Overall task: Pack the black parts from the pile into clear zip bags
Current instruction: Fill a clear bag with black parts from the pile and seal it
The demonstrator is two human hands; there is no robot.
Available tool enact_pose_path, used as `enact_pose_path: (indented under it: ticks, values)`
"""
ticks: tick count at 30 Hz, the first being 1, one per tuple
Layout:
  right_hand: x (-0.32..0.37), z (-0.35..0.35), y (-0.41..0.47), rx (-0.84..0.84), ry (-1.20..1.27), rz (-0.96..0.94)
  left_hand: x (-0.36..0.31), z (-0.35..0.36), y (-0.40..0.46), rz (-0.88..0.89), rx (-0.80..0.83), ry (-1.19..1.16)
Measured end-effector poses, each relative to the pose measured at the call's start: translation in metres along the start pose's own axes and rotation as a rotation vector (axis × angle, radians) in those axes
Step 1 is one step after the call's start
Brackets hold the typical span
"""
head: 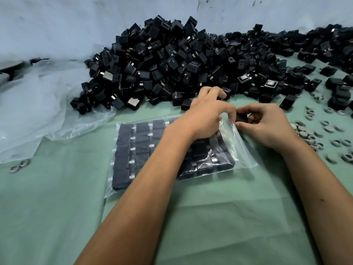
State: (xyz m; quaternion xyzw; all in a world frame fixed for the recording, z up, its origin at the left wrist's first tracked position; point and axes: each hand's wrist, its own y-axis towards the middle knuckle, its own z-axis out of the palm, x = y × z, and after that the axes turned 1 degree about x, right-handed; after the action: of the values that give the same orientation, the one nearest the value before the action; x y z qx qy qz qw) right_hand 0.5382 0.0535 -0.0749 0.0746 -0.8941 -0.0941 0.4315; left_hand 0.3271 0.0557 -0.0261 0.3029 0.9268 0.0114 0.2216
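Head view shows both hands meeting at the open right edge of a clear zip bag. The left hand reaches across the bag, its thumb and forefinger pinching the thin, glossy film at the mouth. The right hand has its fingers curled round a small black part, a boxy plastic piece held right at the bag's opening and touching the film. Inside the bag, more black parts lie flat in neat rows, matte square blocks each with a small shiny metal tab, filling the bag from its left side to under the left wrist. The bag lies on a pale green cloth covering the tabletop, which is creased in soft folds. Just beyond the hands rises the pile of loose black parts, heaped at all angles, some showing silvery faces or round holes. Crumpled clear plastic sheeting lies at the left beside the pile. Small grey rings are scattered on the cloth to the right of the right hand.
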Motion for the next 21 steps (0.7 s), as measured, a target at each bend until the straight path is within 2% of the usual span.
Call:
enact_pose_path:
  ticks: [5, 8, 16, 19, 21]
  values:
    - [0.01, 0.006, -0.003, 0.109, 0.155, -0.15, 0.003, -0.008, -0.002, 0.033, -0.081, -0.042]
    - [0.016, 0.015, -0.005, 0.075, 0.233, -0.199, 0.002, -0.011, -0.001, 0.063, -0.139, -0.073]
    - [0.024, 0.033, -0.004, -0.1, 0.045, -0.21, 0.007, -0.012, -0.002, 0.046, -0.154, -0.114]
    - [0.025, 0.036, -0.002, -0.121, 0.021, -0.153, 0.017, -0.02, -0.003, -0.047, -0.186, -0.15]
    - [0.027, 0.036, -0.002, -0.138, 0.007, -0.137, 0.027, -0.024, -0.005, -0.134, -0.154, -0.075]
